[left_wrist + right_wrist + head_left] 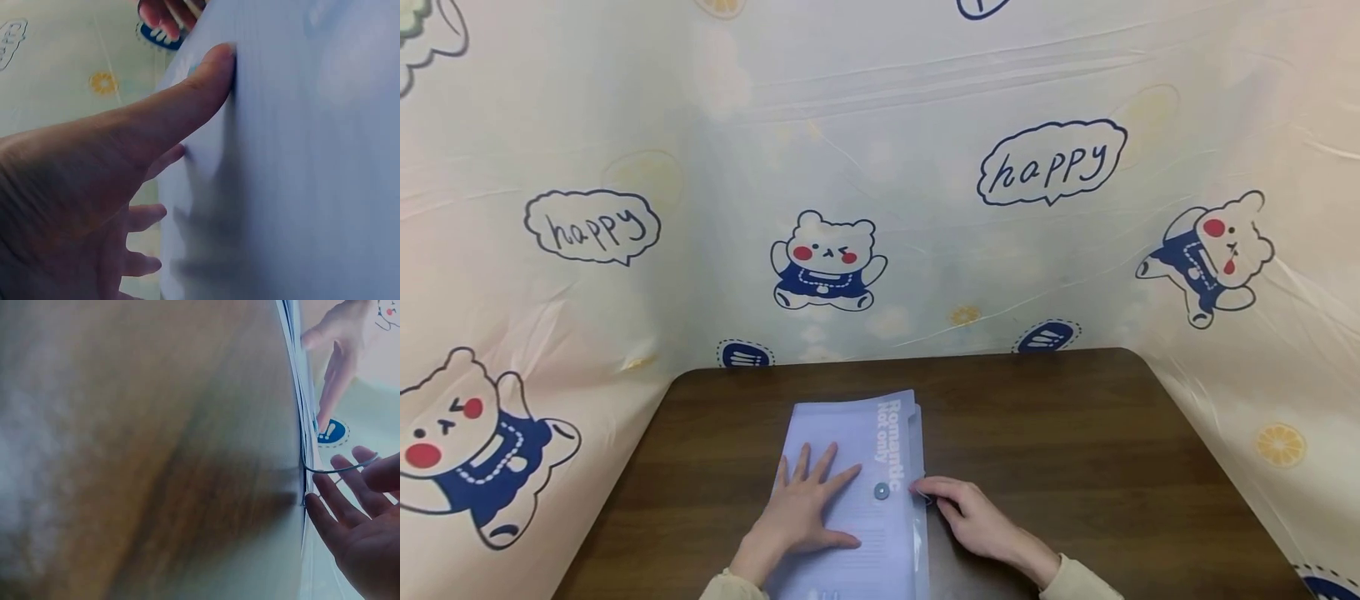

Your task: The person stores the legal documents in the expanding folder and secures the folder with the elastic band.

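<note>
A pale lilac document folder lies on the table, with "Romantic Not only" printed in white along its right side. A round blue-grey button sits on its cover near that edge. Flat on the cover, fingers spread, rests my left hand; in the left wrist view its thumb touches the surface. At the right edge my right hand pinches a thin elastic cord that runs out from the folder's side. The fingertips are close against that edge, which shows several layers.
The dark brown wooden table extends on both sides of the folder. Behind and around it hangs a light curtain printed with bears, orange slices and "happy" bubbles.
</note>
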`<act>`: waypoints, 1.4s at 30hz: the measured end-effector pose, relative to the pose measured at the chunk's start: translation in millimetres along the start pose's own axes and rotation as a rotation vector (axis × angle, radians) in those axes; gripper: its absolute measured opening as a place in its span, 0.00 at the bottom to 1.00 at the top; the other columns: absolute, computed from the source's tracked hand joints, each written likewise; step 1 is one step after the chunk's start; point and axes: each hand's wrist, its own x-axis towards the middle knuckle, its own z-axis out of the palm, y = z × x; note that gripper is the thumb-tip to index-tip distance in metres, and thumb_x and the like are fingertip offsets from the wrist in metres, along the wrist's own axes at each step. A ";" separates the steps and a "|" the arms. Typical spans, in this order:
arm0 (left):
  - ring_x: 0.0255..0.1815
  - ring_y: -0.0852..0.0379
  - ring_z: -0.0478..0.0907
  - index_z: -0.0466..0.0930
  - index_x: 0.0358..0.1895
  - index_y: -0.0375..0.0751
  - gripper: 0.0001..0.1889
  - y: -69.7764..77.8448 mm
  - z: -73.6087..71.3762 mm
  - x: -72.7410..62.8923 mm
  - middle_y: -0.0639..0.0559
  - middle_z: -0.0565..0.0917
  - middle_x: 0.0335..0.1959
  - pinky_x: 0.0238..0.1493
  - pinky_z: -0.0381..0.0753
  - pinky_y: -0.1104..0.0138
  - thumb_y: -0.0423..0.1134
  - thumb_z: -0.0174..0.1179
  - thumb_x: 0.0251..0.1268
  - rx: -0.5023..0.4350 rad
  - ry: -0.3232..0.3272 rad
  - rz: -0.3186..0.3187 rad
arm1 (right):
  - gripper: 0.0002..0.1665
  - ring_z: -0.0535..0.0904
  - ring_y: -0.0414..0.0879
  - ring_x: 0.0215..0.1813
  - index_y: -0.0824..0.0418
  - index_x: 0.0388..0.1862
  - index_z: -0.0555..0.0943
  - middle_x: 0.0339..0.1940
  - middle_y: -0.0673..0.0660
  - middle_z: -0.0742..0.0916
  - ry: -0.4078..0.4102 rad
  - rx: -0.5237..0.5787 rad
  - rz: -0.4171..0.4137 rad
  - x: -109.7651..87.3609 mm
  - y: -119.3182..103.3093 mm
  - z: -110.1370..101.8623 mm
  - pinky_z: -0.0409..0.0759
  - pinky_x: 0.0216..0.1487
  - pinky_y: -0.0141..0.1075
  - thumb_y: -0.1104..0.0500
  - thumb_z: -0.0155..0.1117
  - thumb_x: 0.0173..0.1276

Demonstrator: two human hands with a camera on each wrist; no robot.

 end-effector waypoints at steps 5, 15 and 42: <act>0.88 0.16 0.49 0.72 0.83 0.62 0.57 -16.3 -5.9 -10.5 0.36 0.60 0.90 0.80 0.48 0.17 0.78 0.78 0.45 -0.036 -0.022 -0.022 | 0.24 0.88 0.56 0.68 0.65 0.67 0.87 0.65 0.63 0.91 -0.012 -0.062 0.005 2.7 -2.2 0.8 0.87 0.71 0.40 0.77 0.56 0.79; 0.90 0.19 0.48 0.69 0.85 0.59 0.61 -35.2 -10.6 -29.2 0.35 0.57 0.91 0.79 0.47 0.16 0.75 0.82 0.44 -0.117 -0.067 -0.057 | 0.25 0.88 0.56 0.70 0.62 0.71 0.85 0.69 0.60 0.89 -0.082 -0.227 -0.049 4.7 -5.4 5.1 0.89 0.69 0.47 0.75 0.58 0.81; 0.90 0.28 0.55 0.69 0.85 0.52 0.61 -56.8 -4.3 -35.8 0.38 0.61 0.89 0.81 0.52 0.21 0.75 0.80 0.46 -0.149 -0.018 -0.032 | 0.30 0.88 0.52 0.67 0.62 0.73 0.83 0.70 0.61 0.88 -0.123 -0.695 -0.205 32.0 8.8 -1.6 0.90 0.65 0.47 0.67 0.74 0.74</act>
